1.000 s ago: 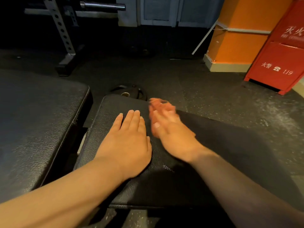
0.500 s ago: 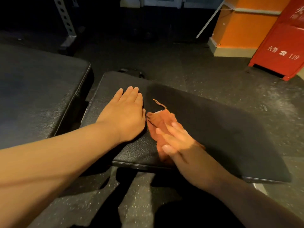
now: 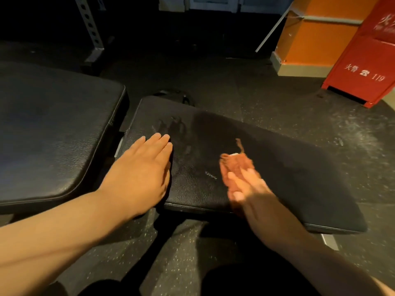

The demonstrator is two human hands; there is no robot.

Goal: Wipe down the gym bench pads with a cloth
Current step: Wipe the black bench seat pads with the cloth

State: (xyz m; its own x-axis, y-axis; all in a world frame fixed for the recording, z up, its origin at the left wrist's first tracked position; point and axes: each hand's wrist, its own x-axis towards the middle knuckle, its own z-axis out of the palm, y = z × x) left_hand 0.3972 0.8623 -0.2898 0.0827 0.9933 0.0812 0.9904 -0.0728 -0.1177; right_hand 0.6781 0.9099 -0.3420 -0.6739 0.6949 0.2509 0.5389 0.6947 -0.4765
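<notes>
Dim gym here, dark speckled rubber floor (image 3: 288,99) with pale scuffs on the right, an orange pillar (image 3: 316,39) at the back, a red fire cabinet (image 3: 367,67) just beside it, and a perforated steel rack post (image 3: 89,24) far left in shadow

Black bench pad (image 3: 288,178) bears orange cloth (image 3: 237,164) and flat left hand (image 3: 141,174)

A crumpled rust-orange cloth (image 3: 234,164) lies under the right hand (image 3: 251,190) on a flat black vinyl seat pad (image 3: 288,178). A larger black vinyl pad (image 3: 53,135) sits beside the left hand (image 3: 141,174).
</notes>
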